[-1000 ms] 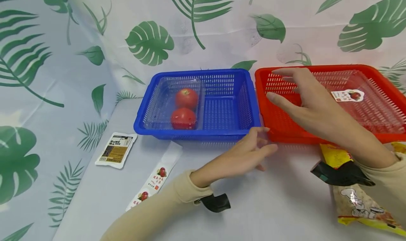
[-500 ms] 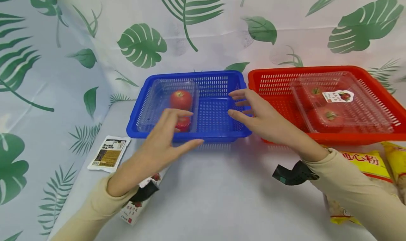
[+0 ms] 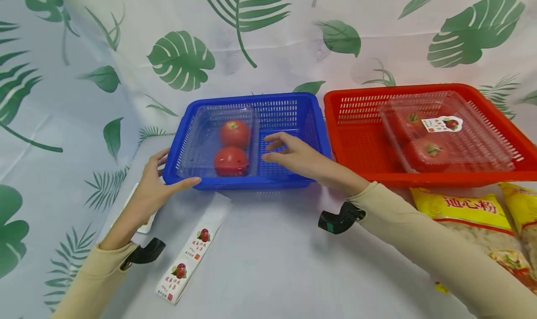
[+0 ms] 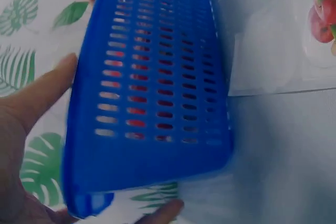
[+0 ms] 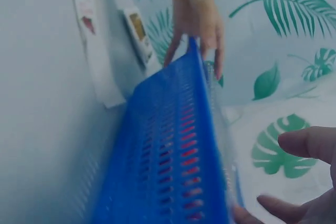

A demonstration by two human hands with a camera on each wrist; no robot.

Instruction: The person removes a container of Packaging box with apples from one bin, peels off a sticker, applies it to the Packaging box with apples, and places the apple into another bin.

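In the head view, the blue basket (image 3: 256, 183) holds a clear plastic box (image 3: 201, 142) on its left side. Two tomatoes (image 3: 235, 133) show through that box. My left hand (image 3: 147, 193) is at the basket's front left corner, fingers along the left side and thumb stretched over the front rim. In the left wrist view, the thumb (image 4: 50, 85) reaches the rim. My right hand (image 3: 295, 156) hovers over the basket's right half, fingers slightly bent and apart, holding nothing. Its fingers in the right wrist view (image 5: 307, 142) are spread beside the rim.
Right of it stands a red basket (image 3: 352, 176) with a labelled clear box (image 3: 470, 146) of tomatoes. A strip of apple stickers (image 3: 189, 253) lies in front. Bags of pasta (image 3: 470, 216) lie at right. A small packet (image 3: 144, 226) is partly behind my left hand.
My left hand has moved left from the front of the blue basket to its left corner. My right hand has moved left from the red basket to over the blue one.
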